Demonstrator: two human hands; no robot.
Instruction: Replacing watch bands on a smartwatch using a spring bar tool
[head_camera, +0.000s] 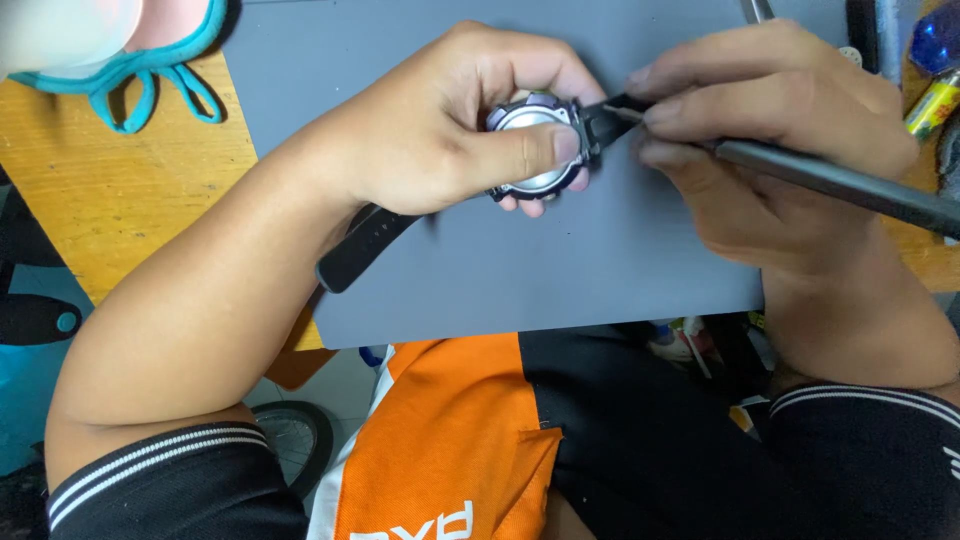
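Note:
My left hand (450, 120) grips a wristwatch (533, 148) face down, its silver round case back showing, thumb pressed across it. A black strap (362, 246) trails from under the hand toward the lower left. My right hand (780, 130) holds a long dark slim tool (850, 185) like a pen, its tip touching the strap lug at the watch's right side. Both hands hover just above a grey work mat (560, 270).
The mat lies on a wooden table (120, 190). A teal-edged face mask (140, 60) sits at the top left. Small bottles and a battery-like item (935, 100) lie at the top right. The orange and black shirt is below the table's edge.

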